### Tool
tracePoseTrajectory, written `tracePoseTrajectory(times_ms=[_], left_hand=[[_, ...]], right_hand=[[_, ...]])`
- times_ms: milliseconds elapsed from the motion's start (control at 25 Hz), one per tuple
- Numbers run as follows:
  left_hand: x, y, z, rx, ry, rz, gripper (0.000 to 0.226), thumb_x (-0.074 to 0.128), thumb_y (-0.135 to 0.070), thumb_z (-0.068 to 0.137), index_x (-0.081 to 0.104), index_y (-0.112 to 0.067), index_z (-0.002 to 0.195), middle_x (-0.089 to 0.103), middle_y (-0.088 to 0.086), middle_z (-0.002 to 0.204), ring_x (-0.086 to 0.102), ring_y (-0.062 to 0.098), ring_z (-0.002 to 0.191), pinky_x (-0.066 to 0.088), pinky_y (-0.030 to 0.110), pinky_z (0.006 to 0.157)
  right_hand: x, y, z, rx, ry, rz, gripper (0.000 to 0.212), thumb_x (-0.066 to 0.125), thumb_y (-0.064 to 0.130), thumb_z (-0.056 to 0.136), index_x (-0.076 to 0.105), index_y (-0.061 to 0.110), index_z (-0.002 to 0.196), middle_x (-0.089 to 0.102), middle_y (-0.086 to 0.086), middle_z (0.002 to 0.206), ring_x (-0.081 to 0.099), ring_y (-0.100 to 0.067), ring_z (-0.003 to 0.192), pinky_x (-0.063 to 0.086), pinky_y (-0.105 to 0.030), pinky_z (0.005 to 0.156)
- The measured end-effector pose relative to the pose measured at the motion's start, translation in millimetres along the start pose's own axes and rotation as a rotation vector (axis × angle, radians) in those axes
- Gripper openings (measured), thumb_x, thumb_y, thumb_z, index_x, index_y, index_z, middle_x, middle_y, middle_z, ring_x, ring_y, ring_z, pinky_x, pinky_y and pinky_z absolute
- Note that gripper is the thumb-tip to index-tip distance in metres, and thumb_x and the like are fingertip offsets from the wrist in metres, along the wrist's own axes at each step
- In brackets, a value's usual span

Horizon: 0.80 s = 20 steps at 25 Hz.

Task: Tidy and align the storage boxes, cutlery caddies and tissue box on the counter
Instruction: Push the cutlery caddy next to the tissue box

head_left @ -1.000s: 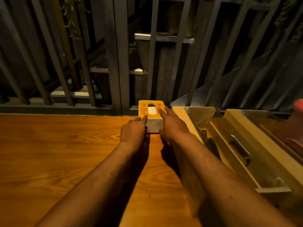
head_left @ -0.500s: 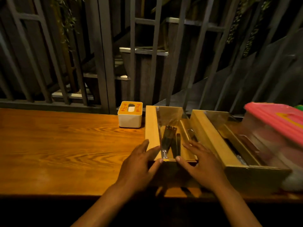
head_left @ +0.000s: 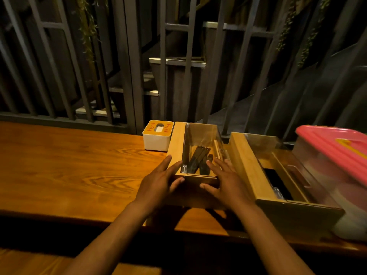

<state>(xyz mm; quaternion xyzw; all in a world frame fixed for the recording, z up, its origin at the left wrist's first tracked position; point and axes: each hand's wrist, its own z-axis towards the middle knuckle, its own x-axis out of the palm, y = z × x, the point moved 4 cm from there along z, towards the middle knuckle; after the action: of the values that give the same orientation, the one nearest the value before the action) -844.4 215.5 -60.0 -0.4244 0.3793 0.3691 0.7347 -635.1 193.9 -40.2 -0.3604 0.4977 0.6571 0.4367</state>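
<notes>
A white tissue box (head_left: 156, 138) with an orange top stands at the back of the wooden counter (head_left: 69, 165). Right beside it, touching, lies a wooden cutlery caddy (head_left: 176, 141) with a clear lid and dark cutlery inside. My left hand (head_left: 158, 180) presses its near left corner, fingers spread. My right hand (head_left: 226, 179) rests flat against its near right corner. A second wooden caddy (head_left: 244, 157) lies further right, angled. A clear storage box with a pink lid (head_left: 333, 143) stands at the far right.
A dark metal railing (head_left: 131, 76) runs along the back edge of the counter. The counter's front edge (head_left: 79, 215) lies just below my wrists. The left stretch of the counter is bare wood.
My hands left the tissue box and came back to the near end of the left caddy. That caddy now sits closer to the tissue box, touching it.
</notes>
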Motion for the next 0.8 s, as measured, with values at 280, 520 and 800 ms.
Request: tracePoseTrajectory(times_ms=[280,520,800], left_hand=[[12,16,38,0.003,-0.012,-0.016,0.056,0.043,-0.055,0.094,0.031,-0.041,0.147,0.016,-0.003,0.163,0.043,0.022,0.136,0.052,0.036,0.091],[16,28,62,0.015,0.001,-0.019,0.056,0.044,-0.052,0.094,0.031,-0.040,0.147,0.017,-0.003,0.162,0.042,0.023,0.135,0.052,0.037,0.089],[20,32,74,0.026,-0.001,-0.045,0.056,0.045,-0.051,0.094,0.031,-0.039,0.147,0.018,-0.001,0.162,0.041,0.025,0.136,0.053,0.040,0.087]], right_hand=[[11,-9,41,0.013,-0.011,0.019,0.078,0.066,0.053,0.080,0.027,0.041,0.146,0.018,0.010,0.160,0.003,-0.018,0.149,0.018,-0.045,0.117],[21,-11,66,0.028,-0.029,-0.001,0.078,0.066,0.054,0.080,0.027,0.041,0.146,0.020,0.009,0.160,0.004,-0.020,0.148,0.017,-0.045,0.117],[22,-12,79,0.022,-0.016,-0.006,0.078,0.066,0.053,0.080,0.028,0.039,0.147,0.020,0.006,0.160,0.004,-0.021,0.149,0.014,-0.043,0.117]])
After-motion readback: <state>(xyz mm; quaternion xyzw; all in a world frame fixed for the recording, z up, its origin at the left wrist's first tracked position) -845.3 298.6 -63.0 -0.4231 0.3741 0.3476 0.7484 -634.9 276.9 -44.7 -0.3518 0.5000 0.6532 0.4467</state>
